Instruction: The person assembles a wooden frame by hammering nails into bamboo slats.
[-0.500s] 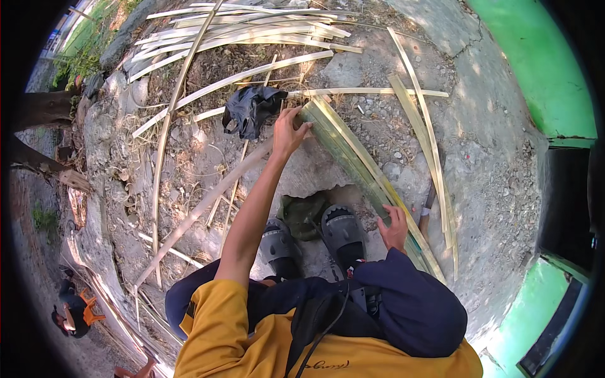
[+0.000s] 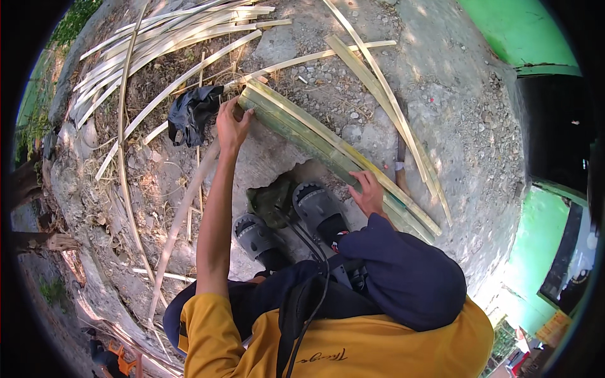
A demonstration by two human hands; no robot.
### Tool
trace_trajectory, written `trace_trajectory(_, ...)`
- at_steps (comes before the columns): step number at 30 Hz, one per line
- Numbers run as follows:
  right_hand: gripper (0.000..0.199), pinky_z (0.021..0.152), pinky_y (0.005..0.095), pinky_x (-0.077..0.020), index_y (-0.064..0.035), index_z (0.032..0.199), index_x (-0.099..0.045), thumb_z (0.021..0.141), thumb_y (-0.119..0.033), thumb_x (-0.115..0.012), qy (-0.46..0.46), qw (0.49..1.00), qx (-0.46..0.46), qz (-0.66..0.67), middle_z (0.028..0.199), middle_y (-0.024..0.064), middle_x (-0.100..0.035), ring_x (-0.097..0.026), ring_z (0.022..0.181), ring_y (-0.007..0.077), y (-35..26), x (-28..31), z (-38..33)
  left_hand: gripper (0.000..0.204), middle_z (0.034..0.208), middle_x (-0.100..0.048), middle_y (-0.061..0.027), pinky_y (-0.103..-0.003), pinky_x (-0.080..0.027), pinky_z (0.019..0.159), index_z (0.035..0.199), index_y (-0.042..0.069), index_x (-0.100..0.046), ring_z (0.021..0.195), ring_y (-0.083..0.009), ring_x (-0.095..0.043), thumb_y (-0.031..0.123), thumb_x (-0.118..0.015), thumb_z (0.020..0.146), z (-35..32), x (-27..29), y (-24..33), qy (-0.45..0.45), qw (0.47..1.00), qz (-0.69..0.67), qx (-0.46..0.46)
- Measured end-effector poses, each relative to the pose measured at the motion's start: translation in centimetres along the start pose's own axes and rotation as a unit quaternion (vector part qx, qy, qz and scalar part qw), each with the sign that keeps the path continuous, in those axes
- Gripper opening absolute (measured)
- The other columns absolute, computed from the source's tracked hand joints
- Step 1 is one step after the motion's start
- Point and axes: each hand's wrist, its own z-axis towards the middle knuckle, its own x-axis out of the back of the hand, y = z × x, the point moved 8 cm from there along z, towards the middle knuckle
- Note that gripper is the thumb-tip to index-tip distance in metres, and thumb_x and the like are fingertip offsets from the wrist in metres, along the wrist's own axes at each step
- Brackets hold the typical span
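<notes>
Several green and pale bamboo strips (image 2: 302,132) lie side by side in a slanting bundle beyond my feet, from far left to near right. My left hand (image 2: 233,126) is at the bundle's far left end, its thumb and fingers closed about the corner. Lower down, my right hand (image 2: 368,194) grips the near edge, fingertips on top of the strips. A dark crumpled plastic bag (image 2: 192,114) lies just left of my left hand. Beyond the bundle on the right is a long-bladed knife (image 2: 401,169) with a brown handle, partly hidden by loose strips.
Pale split strips (image 2: 170,39) are heaped at the far left, and a few longer strips (image 2: 378,82) lie at the far right. A dark green cloth-like thing (image 2: 271,200) sits between my grey clogs (image 2: 255,236). A green wall (image 2: 535,227) stands on the right.
The view has turned, so the ground and strips appear shifted to the left. Both hands stay on the bundle, which looks much the same.
</notes>
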Motion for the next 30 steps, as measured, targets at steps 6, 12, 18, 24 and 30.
trace_trajectory(6, 0.052, 0.108, 0.0494, -0.0452, -0.0109, 0.132, -0.064, 0.085, -0.023, -0.081, 0.090, 0.995, -0.046, -0.021, 0.128, 0.0124, -0.061, -0.060, 0.120, 0.0343, 3.8, 3.5, 0.8, 0.054, 0.120, -0.070, -0.0166, -0.035, -0.057, 0.076, 0.133, 0.000, -0.068, 0.077, -0.0214, -0.069, 0.023, -0.083, 0.086, 0.2, -0.3, -0.2, 0.040, 0.995, 0.042, -0.081)
trace_trajectory(12, 0.081, 0.115, 0.0563, -0.0382, -0.0106, 0.151, -0.051, 0.080, -0.030, -0.086, -0.031, 0.999, -0.015, -0.004, 0.133, 0.0158, -0.058, -0.056, 0.127, 0.0366, 3.6, 2.2, 1.5, 0.055, 0.123, -0.069, -0.0183, -0.036, -0.057, 0.079, 0.134, 0.000, -0.068, 0.076, -0.0224, -0.069, 0.022, -0.083, 0.086, 0.1, -0.6, -1.0, 0.043, 0.995, 0.037, -0.084)
trace_trajectory(18, 0.121, 0.112, 0.0540, -0.0396, -0.0078, 0.162, -0.034, 0.062, -0.034, -0.097, 0.002, 0.988, -0.050, -0.143, 0.142, 0.0171, -0.051, -0.053, 0.131, 0.0381, 2.6, 1.6, -0.1, 0.056, 0.123, -0.069, -0.0181, -0.037, -0.057, 0.079, 0.135, 0.000, -0.067, 0.073, -0.0232, -0.068, 0.021, -0.083, 0.086, 0.0, -0.7, -0.9, 0.050, 0.992, 0.067, -0.093)
trace_trajectory(24, 0.119, 0.105, 0.0498, -0.0439, -0.0084, 0.161, -0.035, 0.062, -0.033, -0.096, -0.036, 0.994, -0.065, -0.085, 0.133, 0.0157, -0.054, -0.055, 0.126, 0.0367, 4.0, 0.4, -0.4, 0.056, 0.124, -0.069, -0.0177, -0.037, -0.057, 0.080, 0.136, 0.001, -0.067, 0.076, -0.0246, -0.069, 0.023, -0.082, 0.086, -0.1, -0.7, -0.1, 0.040, 0.994, 0.047, -0.090)
trace_trajectory(30, 0.081, 0.100, 0.0482, -0.0488, -0.0054, 0.147, -0.055, 0.080, -0.036, -0.087, 0.030, 0.999, -0.031, -0.016, 0.123, 0.0191, -0.063, -0.064, 0.114, 0.0355, 7.3, 2.3, 0.7, 0.055, 0.127, -0.068, -0.0214, -0.043, -0.053, 0.102, 0.134, -0.001, -0.066, 0.115, -0.0383, -0.067, 0.017, -0.081, 0.084, 0.1, -1.0, -1.0, 0.007, 0.999, 0.038, -0.021)
